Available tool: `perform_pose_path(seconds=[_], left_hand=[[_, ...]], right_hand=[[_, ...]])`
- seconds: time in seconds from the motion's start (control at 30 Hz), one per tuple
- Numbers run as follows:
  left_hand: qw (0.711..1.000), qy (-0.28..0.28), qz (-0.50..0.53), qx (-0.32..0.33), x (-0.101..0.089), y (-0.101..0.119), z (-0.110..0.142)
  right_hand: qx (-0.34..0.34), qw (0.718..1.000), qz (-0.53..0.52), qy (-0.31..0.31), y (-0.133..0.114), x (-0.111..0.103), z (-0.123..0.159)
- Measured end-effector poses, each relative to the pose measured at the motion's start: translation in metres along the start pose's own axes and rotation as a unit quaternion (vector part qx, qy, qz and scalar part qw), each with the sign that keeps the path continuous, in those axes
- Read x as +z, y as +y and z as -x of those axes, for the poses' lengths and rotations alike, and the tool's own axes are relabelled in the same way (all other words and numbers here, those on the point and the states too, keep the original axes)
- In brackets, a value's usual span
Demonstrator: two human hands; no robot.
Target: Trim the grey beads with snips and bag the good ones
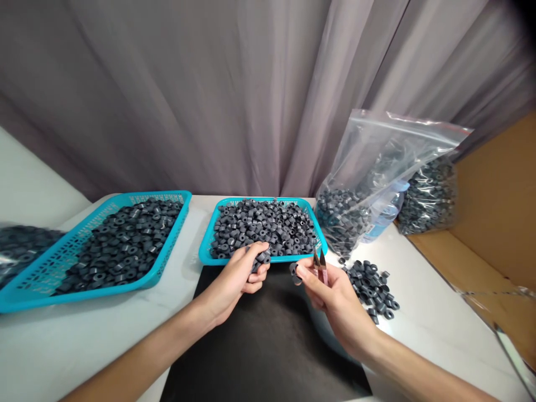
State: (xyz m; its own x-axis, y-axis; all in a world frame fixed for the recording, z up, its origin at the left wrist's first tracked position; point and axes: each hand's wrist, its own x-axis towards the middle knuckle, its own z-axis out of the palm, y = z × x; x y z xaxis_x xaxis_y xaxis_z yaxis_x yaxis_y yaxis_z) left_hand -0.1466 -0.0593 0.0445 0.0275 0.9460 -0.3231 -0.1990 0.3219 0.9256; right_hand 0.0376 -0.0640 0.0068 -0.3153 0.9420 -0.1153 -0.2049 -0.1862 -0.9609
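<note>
My left hand (245, 271) is closed around several small dark grey ring-shaped pieces (262, 258), just in front of the middle turquoise basket (206, 254). That basket is full of the same pieces. To its right, my right hand (324, 287) pinches one dark ring (295, 273) between thumb and finger. A pair of small pointed metal snips or tweezers (320, 265) also sits in the right hand, with its tips pointing up; its handle is mostly hidden by the fingers. Both hands are above a black mat (259, 340).
A second turquoise basket (176, 240) of rings stands at left, beside a bag (25, 245) of them. Loose rings (374, 290) lie right of my right hand. Behind are an upright zip bag (347, 212), a plastic bottle (385, 209), another filled bag (433, 192) and a cardboard box (498, 206).
</note>
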Motion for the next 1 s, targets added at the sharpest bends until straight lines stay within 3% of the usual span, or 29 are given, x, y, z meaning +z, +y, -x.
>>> perform_pose_path(seconds=[0.23,0.57,1.0], left_hand=[[1.0,-0.015,0.012,-0.006,0.0037,0.0005,0.0055],[0.999,-0.041,-0.008,-0.019,0.0063,-0.0046,0.0072],[0.998,-0.039,0.003,-0.044,0.007,-0.0092,0.0057]], right_hand=[[0.032,0.998,-0.054,-0.022,-0.004,0.0006,0.0014],[-0.105,0.987,0.096,0.08,0.0014,-0.0031,0.0006],[-0.121,0.984,0.112,0.063,0.0005,-0.0024,0.0006]])
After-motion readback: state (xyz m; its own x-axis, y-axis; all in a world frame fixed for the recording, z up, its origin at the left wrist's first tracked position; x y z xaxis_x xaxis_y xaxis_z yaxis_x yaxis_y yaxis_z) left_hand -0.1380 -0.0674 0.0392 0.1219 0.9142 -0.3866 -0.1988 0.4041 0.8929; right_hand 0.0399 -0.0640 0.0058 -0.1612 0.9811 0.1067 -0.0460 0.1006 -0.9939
